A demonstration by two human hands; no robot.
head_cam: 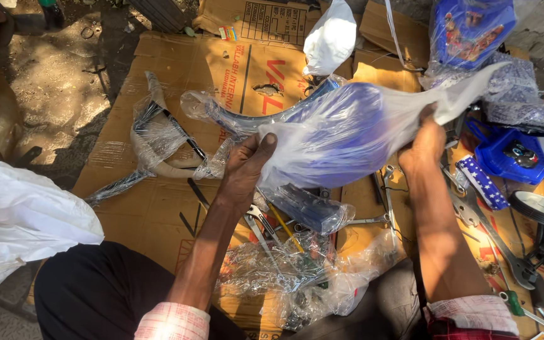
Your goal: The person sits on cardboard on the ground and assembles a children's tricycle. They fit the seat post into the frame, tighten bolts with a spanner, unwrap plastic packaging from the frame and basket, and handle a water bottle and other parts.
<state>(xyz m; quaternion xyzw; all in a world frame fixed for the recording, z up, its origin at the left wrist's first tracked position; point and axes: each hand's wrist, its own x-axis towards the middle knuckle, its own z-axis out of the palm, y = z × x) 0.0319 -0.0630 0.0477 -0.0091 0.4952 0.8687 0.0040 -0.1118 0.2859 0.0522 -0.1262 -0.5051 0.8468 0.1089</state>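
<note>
My left hand (247, 165) grips the lower left edge of a blue curved part wrapped in a clear plastic bag (341, 129). At the bag's right end, my right hand (424, 146) pinches the loose plastic and pulls it taut. The wrapped part hangs above flattened cardboard (177, 69). Under it lie several spanners (382, 217) and a smaller blue part in plastic (310, 208).
A handlebar wrapped in clear film (158, 135) lies on the cardboard at left. Crumpled clear plastic (284, 271) sits by my knees. At right are a blue plastic tray (511, 157), small wheels (539, 208), a large spanner (505, 249) and a screwdriver (524, 311). White bag (20, 214) at left.
</note>
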